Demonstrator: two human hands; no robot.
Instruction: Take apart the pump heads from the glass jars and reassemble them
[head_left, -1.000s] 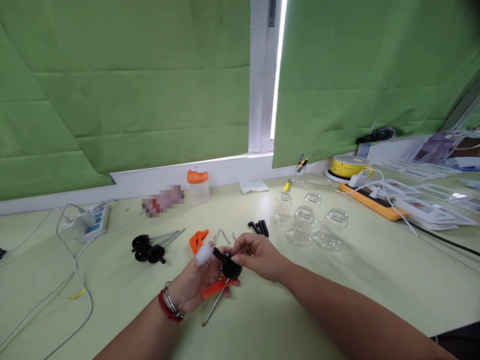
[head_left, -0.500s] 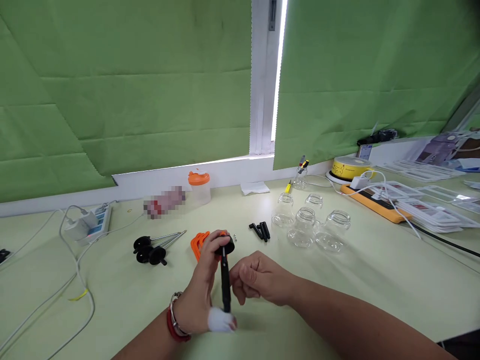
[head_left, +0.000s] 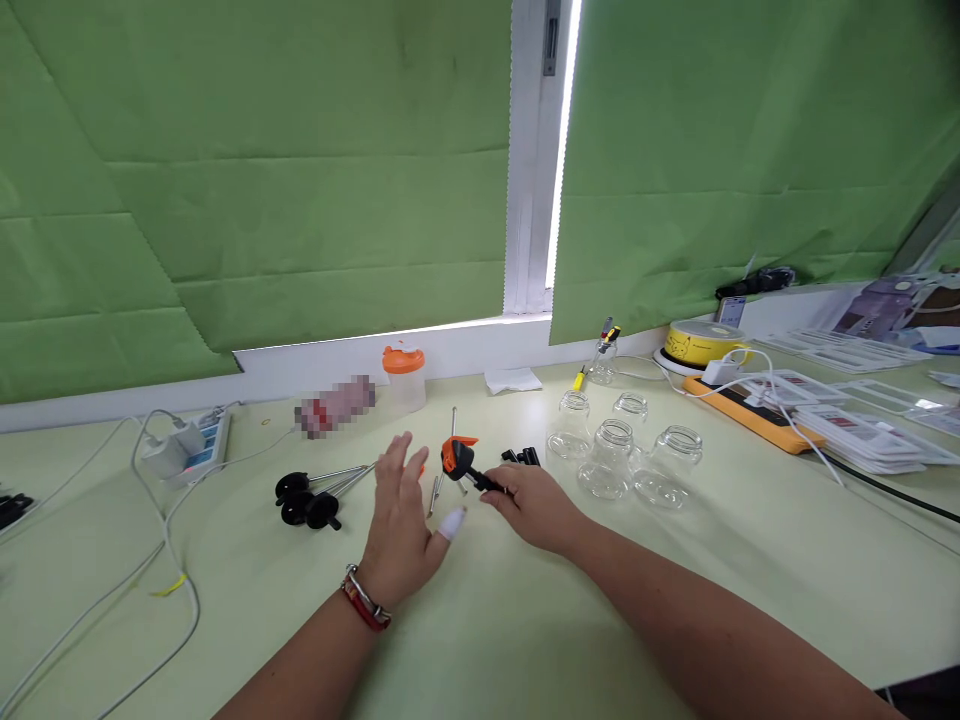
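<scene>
My right hand is closed on the black handle of a black and orange part, held over the table at the centre. A thin metal rod shows just behind that part, and small metal pieces are below it. To the left, my left hand has its fingers spread and holds nothing; its thumb tip is wrapped in white. Black discs with metal rods lie left of it. Short black pieces lie just behind my right hand.
Several clear glass jars stand to the right. Behind are an orange-lidded cup and a white paper. A power strip with cables is at left, an orange-edged one at right.
The black and orange part has passed from my left hand to my right hand, with its handle now pointing right. My left hand has opened and moved slightly left.
</scene>
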